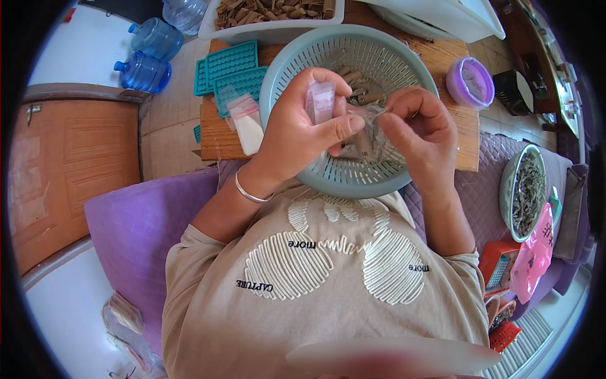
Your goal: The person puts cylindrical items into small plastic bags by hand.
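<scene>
Clear plastic (374,123) between two hands (293,129) (421,129)

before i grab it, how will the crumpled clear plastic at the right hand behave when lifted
The clear plastic probably flops: its film is creased. It looks thin and see-through, so likely light; its glossy surface may feel slippery.
</scene>
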